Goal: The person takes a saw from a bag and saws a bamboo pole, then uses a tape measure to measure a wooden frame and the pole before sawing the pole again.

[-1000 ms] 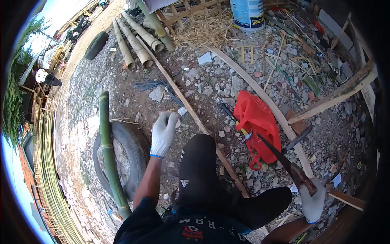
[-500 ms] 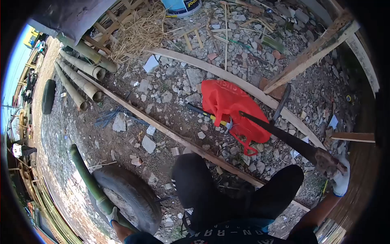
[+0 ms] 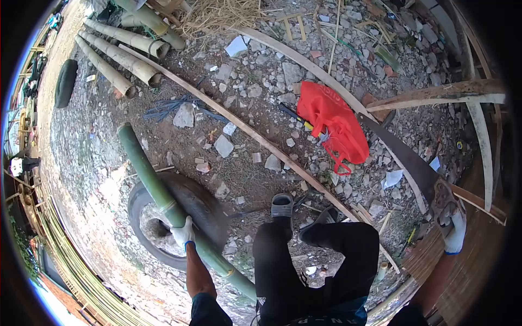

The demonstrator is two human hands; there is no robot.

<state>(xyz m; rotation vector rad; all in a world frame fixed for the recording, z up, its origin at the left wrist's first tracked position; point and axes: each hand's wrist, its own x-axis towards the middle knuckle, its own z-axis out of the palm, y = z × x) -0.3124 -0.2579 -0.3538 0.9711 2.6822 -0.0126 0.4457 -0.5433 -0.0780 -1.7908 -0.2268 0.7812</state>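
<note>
Mia: What does the left hand (image 3: 183,232) hold?

Ben: It holds the green pole (image 3: 142,165). The hand has a white glove, and its fingers are clamped on the pole.

Mia: And where is the pole?

Ben: It lies slanted across the old tire (image 3: 205,214). One end sticks out past the tire, and the other end goes down by the person's legs (image 3: 272,261).

Mia: What about the right hand (image 3: 453,232)?

Ben: That one has a white glove too. Its fingers are clamped on the handle of the saw (image 3: 410,162). The saw is well apart from the pole, out on the person's right. The long dark blade points up and in, and its tip is near the red bag (image 3: 338,127). I cannot tell if they touch.

Mia: What is by the bag?

Ben: A black and yellow tool (image 3: 296,115) is just beside it, partly hidden. The bag sits on stony ground, between a long thin board (image 3: 255,135) and a curved board (image 3: 315,66).

Mia: Anything more?

Ben: Blue strips (image 3: 166,108) lie near some stones, and three tan poles (image 3: 122,57) lie farther off.
</note>
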